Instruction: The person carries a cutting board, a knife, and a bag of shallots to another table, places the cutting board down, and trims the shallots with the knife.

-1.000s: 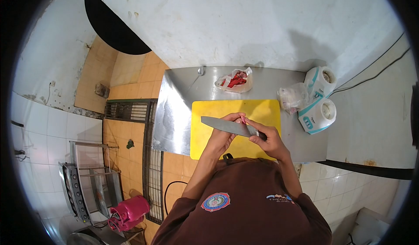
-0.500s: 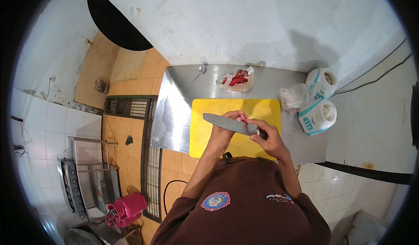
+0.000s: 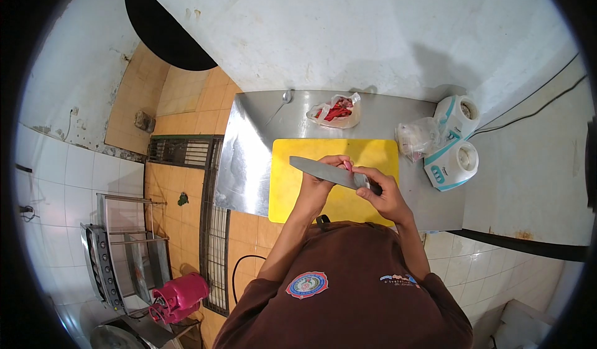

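Observation:
My right hand point(image 3: 388, 196) is wrapped round the handle of a large kitchen knife point(image 3: 323, 170), whose broad blade points left above the yellow cutting board point(image 3: 292, 203). Between the fingertips of my left hand point(image 3: 318, 186) is a small pinkish-red thing that looks like a shallot point(image 3: 347, 165). The knife's heel lies close against it, and the blade covers part of my left fingers. My right thumb and index finger are near the shallot too. Whether the edge is cutting into it I cannot tell.
Behind the board a plastic bag point(image 3: 339, 112) holds red chillies. A spoon or ladle point(image 3: 285, 97) lies on the steel table point(image 3: 249, 156). To the right are a clear plastic bag point(image 3: 415, 139) and two white-and-teal blender bases point(image 3: 453, 162). A pink gas cylinder point(image 3: 183, 296) stands low at left.
The hands, knife and shallot stay almost in the same place, with only small finger movement. The whole view has shifted very slightly.

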`<act>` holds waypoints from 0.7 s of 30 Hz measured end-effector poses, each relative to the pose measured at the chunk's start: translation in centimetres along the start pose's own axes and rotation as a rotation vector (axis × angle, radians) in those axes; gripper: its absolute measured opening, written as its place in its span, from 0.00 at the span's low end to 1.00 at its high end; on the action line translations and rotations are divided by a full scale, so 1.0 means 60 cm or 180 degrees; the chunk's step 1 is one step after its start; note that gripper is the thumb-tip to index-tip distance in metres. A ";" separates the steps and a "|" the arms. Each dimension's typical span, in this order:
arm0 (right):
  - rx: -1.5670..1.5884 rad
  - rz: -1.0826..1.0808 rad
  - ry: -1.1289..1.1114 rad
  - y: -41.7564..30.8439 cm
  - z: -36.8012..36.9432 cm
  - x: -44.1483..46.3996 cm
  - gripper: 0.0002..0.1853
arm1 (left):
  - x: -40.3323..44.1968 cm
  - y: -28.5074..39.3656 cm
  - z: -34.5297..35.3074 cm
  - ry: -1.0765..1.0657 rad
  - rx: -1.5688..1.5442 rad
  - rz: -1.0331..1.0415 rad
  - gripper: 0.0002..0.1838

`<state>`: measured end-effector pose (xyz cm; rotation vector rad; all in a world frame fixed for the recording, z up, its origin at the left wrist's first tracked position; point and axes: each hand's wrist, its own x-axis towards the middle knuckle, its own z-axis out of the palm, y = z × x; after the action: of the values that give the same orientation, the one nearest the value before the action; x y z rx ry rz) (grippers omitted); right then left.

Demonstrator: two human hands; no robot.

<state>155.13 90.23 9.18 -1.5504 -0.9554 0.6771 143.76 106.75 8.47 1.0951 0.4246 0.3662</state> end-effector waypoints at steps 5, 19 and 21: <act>-0.0070 -0.0219 0.0115 0.014 0.003 0.002 0.22 | -0.001 0.002 0.003 0.0004 -0.0148 -0.0094 0.13; -0.0349 -0.0158 0.0265 -0.007 0.004 0.002 0.21 | 0.005 0.016 0.005 -0.0009 0.0130 -0.0247 0.12; -0.0359 -0.0129 0.0269 -0.006 0.004 0.002 0.21 | 0.005 0.016 0.004 0.0003 0.0266 -0.0175 0.11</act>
<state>154.92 90.46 9.47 -1.6411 -0.9729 0.5327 144.08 107.08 9.39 1.1623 0.4734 0.3025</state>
